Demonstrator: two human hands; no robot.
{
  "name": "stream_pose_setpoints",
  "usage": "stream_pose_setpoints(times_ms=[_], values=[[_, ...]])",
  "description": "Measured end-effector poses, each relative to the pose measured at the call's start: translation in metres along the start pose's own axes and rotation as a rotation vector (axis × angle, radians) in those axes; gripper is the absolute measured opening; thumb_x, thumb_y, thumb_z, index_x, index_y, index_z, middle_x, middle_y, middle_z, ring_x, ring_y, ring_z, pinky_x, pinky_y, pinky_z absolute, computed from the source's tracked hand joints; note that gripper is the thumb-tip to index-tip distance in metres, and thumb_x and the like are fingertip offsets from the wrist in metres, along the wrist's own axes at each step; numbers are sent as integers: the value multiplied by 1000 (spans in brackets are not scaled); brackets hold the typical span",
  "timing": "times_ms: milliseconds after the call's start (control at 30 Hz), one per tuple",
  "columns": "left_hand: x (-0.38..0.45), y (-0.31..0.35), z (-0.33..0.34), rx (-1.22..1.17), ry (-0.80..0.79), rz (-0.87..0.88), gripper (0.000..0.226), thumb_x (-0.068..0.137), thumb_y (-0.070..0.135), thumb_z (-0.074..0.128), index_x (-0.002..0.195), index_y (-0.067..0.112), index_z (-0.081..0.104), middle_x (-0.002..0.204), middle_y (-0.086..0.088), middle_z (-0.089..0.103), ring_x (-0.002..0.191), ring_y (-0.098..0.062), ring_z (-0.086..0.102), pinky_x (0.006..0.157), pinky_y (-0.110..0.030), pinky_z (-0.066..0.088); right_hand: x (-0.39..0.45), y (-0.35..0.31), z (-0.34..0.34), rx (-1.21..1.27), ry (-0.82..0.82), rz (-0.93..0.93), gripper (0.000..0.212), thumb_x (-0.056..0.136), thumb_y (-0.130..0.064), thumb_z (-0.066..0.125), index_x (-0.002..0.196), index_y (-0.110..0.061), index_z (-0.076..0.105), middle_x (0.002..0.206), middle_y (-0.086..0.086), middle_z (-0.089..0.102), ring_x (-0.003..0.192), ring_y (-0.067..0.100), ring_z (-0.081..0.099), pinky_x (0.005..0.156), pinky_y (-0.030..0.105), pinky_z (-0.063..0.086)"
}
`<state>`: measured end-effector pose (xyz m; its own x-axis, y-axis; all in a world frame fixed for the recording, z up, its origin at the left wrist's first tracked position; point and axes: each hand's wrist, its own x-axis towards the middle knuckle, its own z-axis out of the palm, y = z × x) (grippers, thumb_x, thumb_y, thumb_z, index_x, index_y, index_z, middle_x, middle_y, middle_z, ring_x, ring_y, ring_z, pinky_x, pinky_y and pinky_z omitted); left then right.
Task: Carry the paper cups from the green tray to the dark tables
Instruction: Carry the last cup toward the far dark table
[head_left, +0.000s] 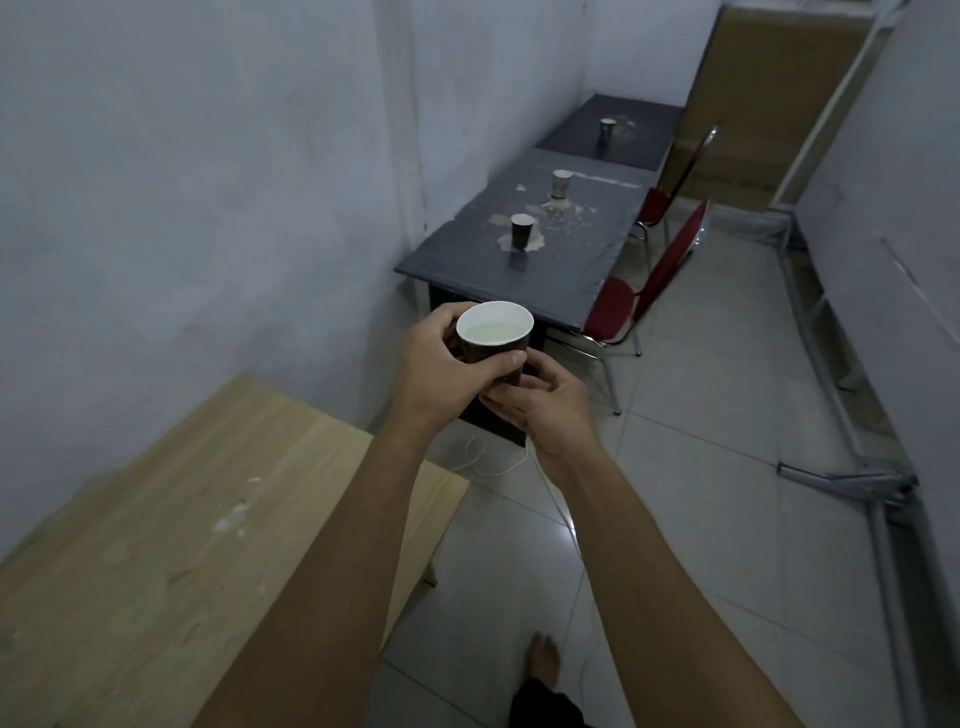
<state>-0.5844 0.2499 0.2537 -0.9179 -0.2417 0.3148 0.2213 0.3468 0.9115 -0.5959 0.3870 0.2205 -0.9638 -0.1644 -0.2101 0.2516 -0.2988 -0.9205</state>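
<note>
I hold a dark paper cup (494, 332) with a white inside, filled with pale liquid, in front of me at chest height. My left hand (441, 364) wraps its side and my right hand (540, 405) supports its base. Ahead stand the dark tables (457, 254) against the wall. Two paper cups stand on the nearer table, one close (521, 232) and one further back (560, 184). A third paper cup (607, 130) sits on the far dark table (649, 114). The green tray is out of view.
A light wooden table (156, 545) fills the lower left. Two red chairs (644, 291) stand at the right side of the dark tables. A white cable (488, 462) lies on the tiled floor. Metal frame parts (857, 483) line the right wall. My bare foot (544, 660) shows below.
</note>
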Motion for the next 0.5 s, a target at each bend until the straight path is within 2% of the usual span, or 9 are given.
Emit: stream_pose_setpoints(times_ms=[133, 233, 300, 400, 500], values=[[36, -6, 39, 10, -26, 32, 59, 63, 26, 95, 115, 15, 69, 106, 9, 73, 100, 0, 68, 81, -15, 54, 32, -19, -28, 25, 14, -11, 61, 77, 16, 76, 133, -6, 64, 111, 24, 75, 103, 36, 75, 96, 46, 60], [69, -10, 70, 20, -26, 55, 62, 60, 34, 95, 114, 17, 69, 106, 9, 74, 102, -5, 69, 86, -27, 58, 64, -36, -50, 48, 20, -26, 61, 77, 15, 76, 133, -5, 64, 111, 25, 75, 104, 38, 75, 97, 46, 59], [94, -10, 93, 24, -31, 79, 62, 61, 34, 95, 115, 17, 69, 106, 9, 74, 102, -6, 70, 87, -29, 59, 88, -50, -66, 50, 31, -43, 59, 77, 17, 75, 131, -4, 64, 111, 26, 75, 103, 37, 75, 95, 45, 60], [126, -6, 127, 37, -36, 114, 62, 62, 36, 95, 115, 17, 69, 106, 10, 74, 101, -4, 69, 85, -25, 58, 119, -71, -89, 31, 54, -75, 58, 78, 18, 74, 131, -3, 64, 111, 26, 74, 100, 34, 76, 92, 42, 62], [156, -1, 160, 37, -57, 117, 62, 63, 36, 94, 116, 17, 68, 108, 11, 73, 103, -3, 68, 82, -13, 53, 150, -92, -116, 19, 58, -82, 61, 78, 16, 75, 134, -3, 62, 111, 25, 75, 100, 35, 76, 91, 42, 62]])
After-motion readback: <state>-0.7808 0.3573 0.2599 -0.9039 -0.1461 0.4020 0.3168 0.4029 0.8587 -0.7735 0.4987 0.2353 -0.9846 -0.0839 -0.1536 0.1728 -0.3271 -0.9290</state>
